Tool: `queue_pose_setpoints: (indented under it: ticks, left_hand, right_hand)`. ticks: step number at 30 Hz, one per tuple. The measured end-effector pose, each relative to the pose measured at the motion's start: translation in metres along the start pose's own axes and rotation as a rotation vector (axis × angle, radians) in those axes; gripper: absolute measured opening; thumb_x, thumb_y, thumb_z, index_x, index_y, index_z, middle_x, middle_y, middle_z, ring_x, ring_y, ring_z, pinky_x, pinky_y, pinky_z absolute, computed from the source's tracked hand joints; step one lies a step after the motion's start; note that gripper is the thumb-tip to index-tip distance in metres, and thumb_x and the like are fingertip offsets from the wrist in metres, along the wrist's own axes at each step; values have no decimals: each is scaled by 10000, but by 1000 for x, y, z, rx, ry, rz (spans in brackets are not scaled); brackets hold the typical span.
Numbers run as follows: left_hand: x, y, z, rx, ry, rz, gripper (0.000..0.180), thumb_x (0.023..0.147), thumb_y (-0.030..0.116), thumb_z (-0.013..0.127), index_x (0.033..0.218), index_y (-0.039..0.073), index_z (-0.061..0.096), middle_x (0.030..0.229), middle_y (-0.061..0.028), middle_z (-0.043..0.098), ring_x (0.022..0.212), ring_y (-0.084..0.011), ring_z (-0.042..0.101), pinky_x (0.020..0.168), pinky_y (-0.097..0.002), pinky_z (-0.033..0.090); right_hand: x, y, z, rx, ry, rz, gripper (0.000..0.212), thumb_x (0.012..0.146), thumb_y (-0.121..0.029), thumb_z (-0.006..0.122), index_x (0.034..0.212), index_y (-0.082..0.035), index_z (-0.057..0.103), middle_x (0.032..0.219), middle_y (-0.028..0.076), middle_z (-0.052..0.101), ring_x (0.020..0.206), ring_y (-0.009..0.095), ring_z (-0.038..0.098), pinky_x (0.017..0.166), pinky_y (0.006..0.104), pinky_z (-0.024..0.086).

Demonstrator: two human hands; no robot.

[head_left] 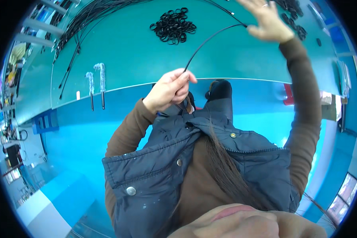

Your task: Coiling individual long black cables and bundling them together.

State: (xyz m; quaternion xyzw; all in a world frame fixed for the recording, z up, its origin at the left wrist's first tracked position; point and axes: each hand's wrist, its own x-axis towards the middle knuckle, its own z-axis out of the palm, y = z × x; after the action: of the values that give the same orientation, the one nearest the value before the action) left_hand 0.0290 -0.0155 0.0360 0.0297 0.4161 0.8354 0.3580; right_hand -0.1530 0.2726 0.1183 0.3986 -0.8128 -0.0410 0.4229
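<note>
My left hand (171,90) is closed around a thin black cable (204,41) just over the near table edge. From that grip the cable arcs up and to the right across the green table. It meets a dark joint or end beside my right hand (269,23). That hand is open, its fingers stretched away from me, and a ring shows on one finger. Whether its thumb touches the cable I cannot tell. A pile of small black rings (173,26) lies at the back middle of the table, between the two hands' sides.
A bundle of long black cables (92,15) spreads over the back left. Two dark-handled tools with whitish wrapped heads (102,75) lie at the front left edge. More black pieces (294,18) lie at the back right. Below the edge stands a blue stool (45,122).
</note>
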Motion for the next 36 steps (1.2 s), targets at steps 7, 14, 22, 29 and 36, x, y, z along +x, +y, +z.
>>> queue_pose_setpoints:
  ticks: [7,14,22,29,36]
  left_hand:
    - [29,16,61,-159,-109,159,347,1035,311,391,1034,8,561,609,1,412,425,-67,317,367,-195,259]
    - [31,0,67,-384,-421,-15,439,1032,397,335,1072,22,559,542,31,337,392,-59,295,346,-195,210]
    - [51,63,26,406,130,1032,436,1018,346,406,1190,-30,545,880,-147,644,755,-282,667,752,-347,559]
    - [40,45,34,665,-202,465,431,1016,273,421,1270,-71,476,1125,-256,607,839,-308,684,765,-327,578]
    - [31,59,36,68,-564,256,475,993,204,440,1357,-96,376,1227,-310,543,852,-302,689,669,-237,577]
  right_hand:
    - [-25,-85,-20,664,-163,1,310,823,-192,653,1129,-224,613,947,-8,641,808,175,616,734,311,482]
    - [-32,-108,-7,777,-175,94,196,854,-129,626,1049,-140,643,820,10,652,622,176,593,563,271,473]
    - [-43,-131,-56,854,-434,84,101,871,-185,619,915,-102,582,675,59,609,521,231,578,476,323,453]
    - [14,-87,-46,795,-11,-20,62,791,-127,668,809,-102,614,642,-1,605,514,190,544,488,284,425]
    - [-28,-112,0,1281,-158,405,60,874,-131,613,893,-102,663,652,19,600,500,170,489,499,284,420]
